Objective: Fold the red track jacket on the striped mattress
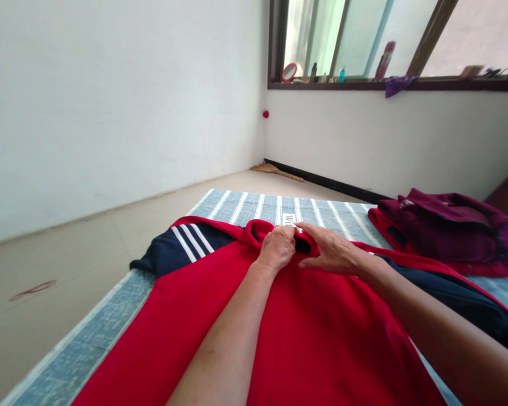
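Note:
A red jacket [203, 304] with navy sleeves and white stripes lies spread over a blue-and-white striped cloth surface. Its collar [258, 230] is at the far end, and both hands are there. My left hand [278, 248] is closed on the collar near its middle, fingers curled in. Just to the right, my right hand [332, 248] touches the collar's right part with thumb and fingers apart around the edge. The fingertips of both hands come close together by a small white patch. The navy sleeve with three stripes [186, 245] lies folded out at the left.
Folded maroon and red clothes [440, 225] are piled at the right on the striped cloth [245, 206]. A straw broom [279, 171] lies on the floor by the corner. A thin looped cord [33, 290] is on the floor at left. Small items and a purple cloth [399, 84] occupy the window sill.

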A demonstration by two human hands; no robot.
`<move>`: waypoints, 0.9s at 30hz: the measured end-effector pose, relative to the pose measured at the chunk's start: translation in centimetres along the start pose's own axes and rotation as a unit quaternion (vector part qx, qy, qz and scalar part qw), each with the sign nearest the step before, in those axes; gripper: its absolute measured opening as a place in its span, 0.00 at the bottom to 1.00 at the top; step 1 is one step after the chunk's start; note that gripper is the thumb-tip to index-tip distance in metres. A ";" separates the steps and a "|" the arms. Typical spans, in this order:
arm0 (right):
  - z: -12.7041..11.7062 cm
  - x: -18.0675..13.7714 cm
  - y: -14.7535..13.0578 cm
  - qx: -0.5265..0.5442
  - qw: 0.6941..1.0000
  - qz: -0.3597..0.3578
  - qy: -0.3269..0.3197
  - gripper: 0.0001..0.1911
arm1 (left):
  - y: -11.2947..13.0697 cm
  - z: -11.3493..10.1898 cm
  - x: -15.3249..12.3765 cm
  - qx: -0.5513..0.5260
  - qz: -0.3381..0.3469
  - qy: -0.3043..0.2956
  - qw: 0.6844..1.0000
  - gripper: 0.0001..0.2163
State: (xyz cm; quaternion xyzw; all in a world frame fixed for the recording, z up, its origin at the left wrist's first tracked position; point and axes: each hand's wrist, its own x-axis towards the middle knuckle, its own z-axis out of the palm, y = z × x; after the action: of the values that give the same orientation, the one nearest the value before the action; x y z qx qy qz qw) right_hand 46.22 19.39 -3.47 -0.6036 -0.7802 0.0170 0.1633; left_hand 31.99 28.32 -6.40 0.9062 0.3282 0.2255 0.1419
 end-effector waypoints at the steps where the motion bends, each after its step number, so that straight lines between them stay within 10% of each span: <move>1: 0.0 -0.2 0.4 0.022 1.000 -0.018 -0.007 0.42 | 0.0 0.1 0.0 0.005 -0.002 0.007 1.000 0.12; 11: 0.4 2.7 3.8 0.279 0.951 0.132 0.015 0.10 | -0.3 -0.7 0.5 0.048 -0.048 0.130 0.989 0.12; 19: 2.0 5.7 7.4 0.405 0.878 0.253 0.029 0.09 | -1.4 -2.7 0.1 0.122 -0.101 0.313 0.936 0.12; 27: 2.3 6.1 7.6 0.410 0.867 0.280 0.039 0.08 | -2.1 -1.9 -0.1 0.115 -0.156 0.169 0.966 0.16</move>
State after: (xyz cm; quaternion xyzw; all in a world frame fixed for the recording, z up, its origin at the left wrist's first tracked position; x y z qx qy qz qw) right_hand 51.42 27.58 -5.91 -0.6755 -0.4945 0.3563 0.4149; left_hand 29.86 30.08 -5.63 0.8026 0.5086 0.3115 0.0124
